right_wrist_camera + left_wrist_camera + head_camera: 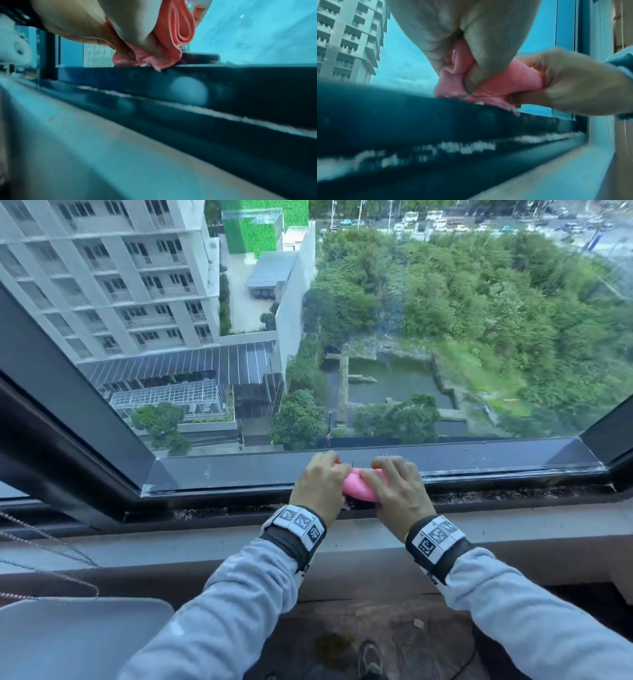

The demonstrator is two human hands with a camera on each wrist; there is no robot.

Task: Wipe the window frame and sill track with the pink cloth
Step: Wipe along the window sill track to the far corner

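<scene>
High-rise window, dark metal window frame (239, 470) with gritty sill track (513, 494) below it. Left hand (320, 484) and right hand (399, 491) both pinch bunched soft pink cloth (359, 486) on frame's bottom rail. Risk: thick bunch probably rides over track, grit stays; cloth may slip loose.

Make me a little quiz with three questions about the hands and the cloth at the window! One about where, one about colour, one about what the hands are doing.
1. Where is the cloth?
A. on the floor
B. on the bottom window frame
C. hanging on the cord

2. What colour is the cloth?
A. pink
B. yellow
C. green

3. What are the two hands doing?
A. both grip the cloth
B. both hang free
C. one points outside

Answers:
1 B, the cloth lies bunched on the dark window frame.
2 A, it shows plainly pink in every view.
3 A, the left hand and right hand both curl their fingers round it.
</scene>
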